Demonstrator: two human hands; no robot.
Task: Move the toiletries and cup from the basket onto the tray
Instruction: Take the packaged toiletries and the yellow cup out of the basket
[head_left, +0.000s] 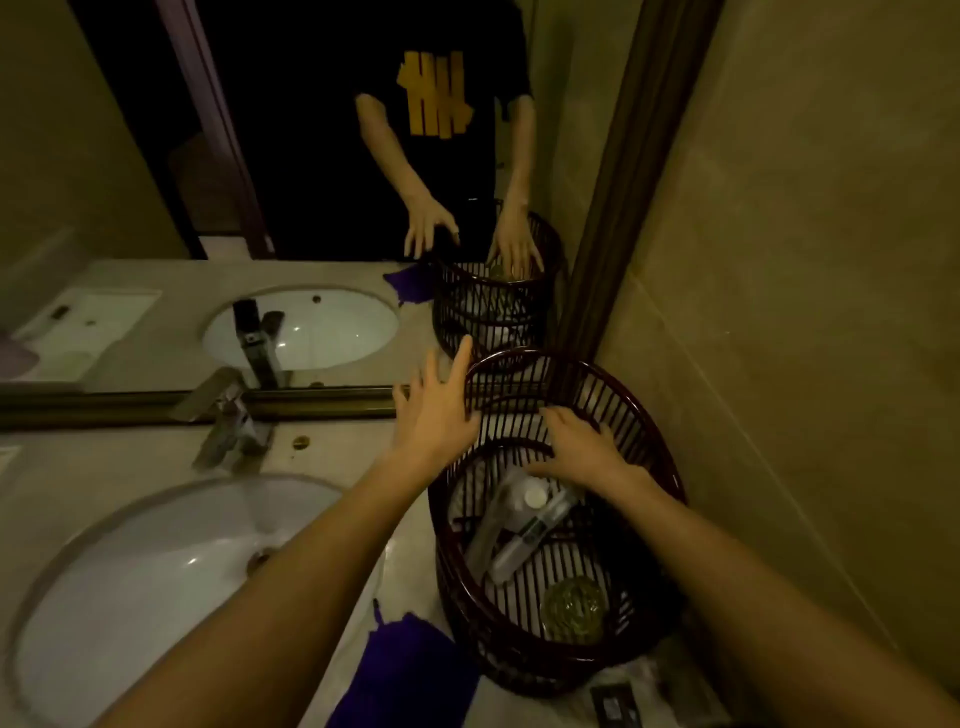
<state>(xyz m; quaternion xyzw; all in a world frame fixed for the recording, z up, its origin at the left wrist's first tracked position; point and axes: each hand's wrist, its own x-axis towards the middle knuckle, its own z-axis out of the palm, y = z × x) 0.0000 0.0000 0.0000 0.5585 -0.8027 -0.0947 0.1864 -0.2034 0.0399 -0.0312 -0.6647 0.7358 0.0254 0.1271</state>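
Note:
A dark red slatted basket (641, 431) stands on the counter at the right, against the wall. Inside lie a clear bottle with a white cap (530, 501), a slim tube (522, 551) and a greenish glass cup (574, 608) near the front. My left hand (436, 410) rests with spread fingers on the outside of the basket's far left rim. My right hand (582, 447) reaches down inside the basket, fingers spread just above the bottle, holding nothing that I can see. No tray is clearly in view.
A white oval sink (156, 571) with a chrome tap (228, 421) fills the left of the marble counter. A purple cloth (405, 670) lies in front of the basket. A mirror (260, 156) behind reflects the person and basket. A tiled wall (805, 312) closes the right side.

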